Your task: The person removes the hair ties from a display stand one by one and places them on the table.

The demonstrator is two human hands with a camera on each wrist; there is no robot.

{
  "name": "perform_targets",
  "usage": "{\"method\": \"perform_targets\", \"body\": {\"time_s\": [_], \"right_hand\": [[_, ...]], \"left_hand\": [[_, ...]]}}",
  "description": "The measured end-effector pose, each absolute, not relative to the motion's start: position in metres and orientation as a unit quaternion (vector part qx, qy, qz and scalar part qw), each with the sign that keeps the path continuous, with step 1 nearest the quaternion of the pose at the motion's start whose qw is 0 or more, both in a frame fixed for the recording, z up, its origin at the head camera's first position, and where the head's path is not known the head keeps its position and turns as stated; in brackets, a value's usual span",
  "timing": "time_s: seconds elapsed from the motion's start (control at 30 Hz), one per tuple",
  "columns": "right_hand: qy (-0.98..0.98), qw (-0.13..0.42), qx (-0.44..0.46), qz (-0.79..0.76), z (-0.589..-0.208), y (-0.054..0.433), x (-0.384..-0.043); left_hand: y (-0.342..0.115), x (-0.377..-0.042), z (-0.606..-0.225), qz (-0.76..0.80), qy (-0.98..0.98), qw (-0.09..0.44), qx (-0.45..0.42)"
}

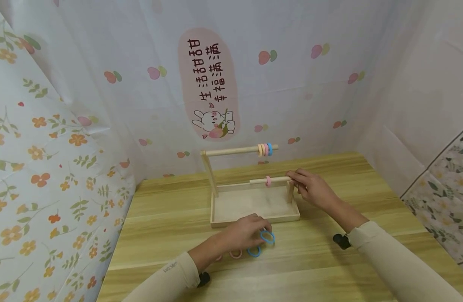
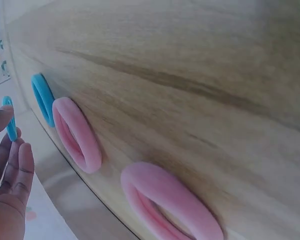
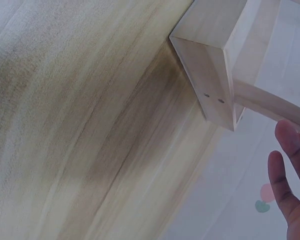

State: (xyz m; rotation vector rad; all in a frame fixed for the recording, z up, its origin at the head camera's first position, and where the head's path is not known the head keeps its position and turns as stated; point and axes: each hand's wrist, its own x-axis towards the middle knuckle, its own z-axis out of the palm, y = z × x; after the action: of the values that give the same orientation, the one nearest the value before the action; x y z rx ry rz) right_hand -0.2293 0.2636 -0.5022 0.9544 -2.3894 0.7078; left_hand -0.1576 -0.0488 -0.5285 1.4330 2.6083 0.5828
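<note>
My left hand (image 1: 246, 233) pinches a light-blue hair tie (image 1: 273, 239) between thumb and fingers, above the table in front of the wooden rack. Beneath it lie another blue hair tie (image 2: 38, 80) and two pink hair ties (image 2: 72, 112), in a row in the left wrist view. My right hand (image 1: 310, 188) holds the wooden rack (image 1: 289, 193) at the top of its short right post, by the end of the lower rod (image 1: 257, 181). One pink hair tie (image 1: 268, 181) hangs on that rod. Yellow, pink and blue hair ties (image 1: 270, 149) hang near the upper rod's free end.
The rack's shallow tray base (image 1: 250, 201) stands on the wood-grain table (image 1: 310, 268). A tall left post (image 1: 210, 174) carries the upper rod (image 1: 231, 151). Printed curtains (image 1: 140, 105) enclose the table at the back and sides.
</note>
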Motion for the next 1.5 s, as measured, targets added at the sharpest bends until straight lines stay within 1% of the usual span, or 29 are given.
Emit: {"method": "perform_targets", "body": {"time_s": [0.3,0.67,1.13,1.5], "right_hand": [[-0.869,0.232,0.345,0.268,-0.504,0.264,-0.230],[-0.867,0.239,0.348,0.263,-0.503,0.262,-0.230],[-0.872,0.236,0.344,0.256,-0.504,0.262,-0.230],[-0.876,0.236,0.336,0.254,-0.507,0.264,-0.231]], "left_hand": [[-0.043,-0.153,-0.531,0.161,0.856,0.071,0.486],[-0.038,-0.152,-0.532,0.132,0.840,0.051,0.523],[-0.032,-0.152,-0.535,0.084,0.843,0.062,0.528],[-0.032,-0.151,-0.536,0.105,0.834,0.073,0.537]]}}
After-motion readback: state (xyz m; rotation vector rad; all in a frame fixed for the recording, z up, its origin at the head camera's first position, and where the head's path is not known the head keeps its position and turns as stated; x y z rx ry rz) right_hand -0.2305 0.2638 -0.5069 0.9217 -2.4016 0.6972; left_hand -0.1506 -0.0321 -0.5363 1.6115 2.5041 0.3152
